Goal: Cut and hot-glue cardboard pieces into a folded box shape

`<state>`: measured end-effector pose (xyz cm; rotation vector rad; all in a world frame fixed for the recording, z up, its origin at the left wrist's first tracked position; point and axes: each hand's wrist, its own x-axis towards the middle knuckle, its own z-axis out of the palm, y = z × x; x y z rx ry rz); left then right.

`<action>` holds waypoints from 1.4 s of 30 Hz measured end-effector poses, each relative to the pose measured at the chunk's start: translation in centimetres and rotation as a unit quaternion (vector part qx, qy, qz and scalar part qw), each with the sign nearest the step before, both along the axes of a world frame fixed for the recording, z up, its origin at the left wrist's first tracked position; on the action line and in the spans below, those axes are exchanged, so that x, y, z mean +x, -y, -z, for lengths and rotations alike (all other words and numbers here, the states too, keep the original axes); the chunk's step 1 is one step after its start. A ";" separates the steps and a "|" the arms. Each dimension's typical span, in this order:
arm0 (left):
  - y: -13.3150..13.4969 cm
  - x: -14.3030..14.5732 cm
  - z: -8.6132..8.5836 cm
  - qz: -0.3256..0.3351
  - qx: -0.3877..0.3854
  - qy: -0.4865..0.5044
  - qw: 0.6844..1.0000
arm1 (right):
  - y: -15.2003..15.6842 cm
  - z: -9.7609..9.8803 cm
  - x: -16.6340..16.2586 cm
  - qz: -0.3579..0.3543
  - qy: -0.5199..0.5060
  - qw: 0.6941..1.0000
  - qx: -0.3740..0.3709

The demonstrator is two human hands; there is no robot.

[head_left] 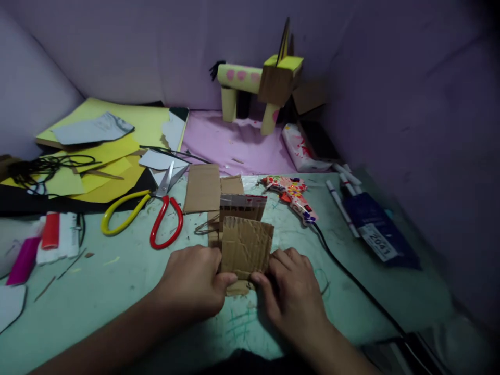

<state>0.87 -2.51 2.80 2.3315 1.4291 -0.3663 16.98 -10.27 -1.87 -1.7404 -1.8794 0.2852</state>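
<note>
Both hands grip a small upright cardboard piece [248,245] low at its two sides, with a narrow flap lying toward me at its foot. My left hand [195,278] is closed at the left edge, its thumb pressed near the bottom. At the right edge my right hand [291,284] is closed the same way, thumb at the lower front. Most of the fingers are hidden behind the piece. A second upright cardboard panel with printing [242,207] stands just behind it; whether the two are joined I cannot tell. Flat cardboard [202,188] lies farther back.
Red-and-yellow-handled scissors [166,221] lie left, blades apart. A patterned glue gun [292,195] rests at right, its black cord [351,284] trailing forward. Beyond are yellow paper sheets [109,156] and a giraffe-like paper model [253,78]. A blue pouch [377,221] and white pens lie right.
</note>
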 end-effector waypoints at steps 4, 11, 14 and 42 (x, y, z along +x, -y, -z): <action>0.1 -0.5 0.0 -0.015 -0.003 0.067 0.998 | 0.0 -0.1 0.1 0.002 0.012 1.000 -0.007; 1.0 -1.0 0.7 -0.019 0.052 0.078 0.995 | -0.7 -0.1 -0.3 0.020 0.073 0.997 -0.003; 1.2 -0.8 0.9 -0.022 0.080 0.059 0.995 | -1.1 0.2 -0.4 0.039 0.094 0.995 0.014; -1.3 -5.0 -1.1 -0.094 0.202 0.244 0.944 | -4.9 -4.1 1.1 -0.108 -0.410 0.905 0.034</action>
